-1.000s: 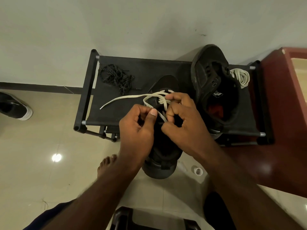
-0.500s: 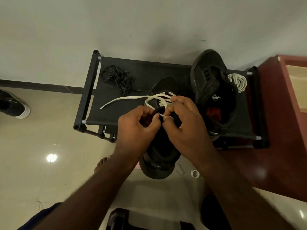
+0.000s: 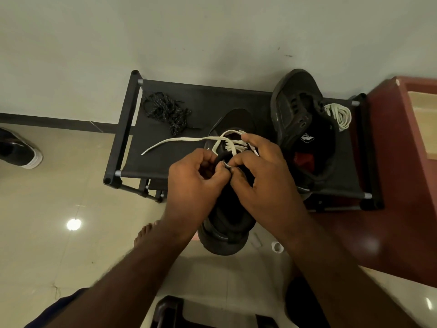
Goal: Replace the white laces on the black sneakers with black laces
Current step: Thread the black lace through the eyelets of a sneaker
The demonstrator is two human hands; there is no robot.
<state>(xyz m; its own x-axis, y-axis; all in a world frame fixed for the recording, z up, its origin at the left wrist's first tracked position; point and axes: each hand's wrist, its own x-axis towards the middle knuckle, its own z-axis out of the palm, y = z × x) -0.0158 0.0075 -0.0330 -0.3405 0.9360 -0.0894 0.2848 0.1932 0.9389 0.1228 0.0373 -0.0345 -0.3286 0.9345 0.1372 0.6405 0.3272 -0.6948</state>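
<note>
Against the pale wall [image 3: 189, 31] stands a low black rack [image 3: 165, 150], its top a sheet of dark fabric stretched between tubes. It sits on a glossy cream tile floor [image 3: 47, 197], which carries one bright lamp reflection to the rack's front left. A red-brown piece of furniture [image 3: 402, 209] (polished enough to show a sheen) butts against the rack's right end.

There are two black sneakers. The near sneaker [image 3: 227, 233] overhangs the rack's front edge, toe on the fabric and heel out over the floor. The second sneaker [image 3: 290, 102] lies tilted on its side on the rack's right part, with its eyelets bare.

There are two white laces. The white lace [image 3: 179, 141] is threaded in the near sneaker, and one loose end trails left across the rack's fabric. The coiled white lace [image 3: 339, 114] sits at the rack's back right corner, just beside the second sneaker.

One tangle of black laces [image 3: 165, 110] lies at the rack's back left. One dark shoe with a white sole [image 3: 19, 150] sits on the floor well to the rack's left. One small white ring [image 3: 277, 246] and one bare foot [image 3: 146, 233] are on the floor in front of the rack.

Both hands are over the rack's front edge. The left hand [image 3: 196, 185] pinches the white lace between thumb and forefinger at the sneaker's throat. The right hand [image 3: 262, 181], fingers curled, pinches the same lace, its fingertips touching the left's.
</note>
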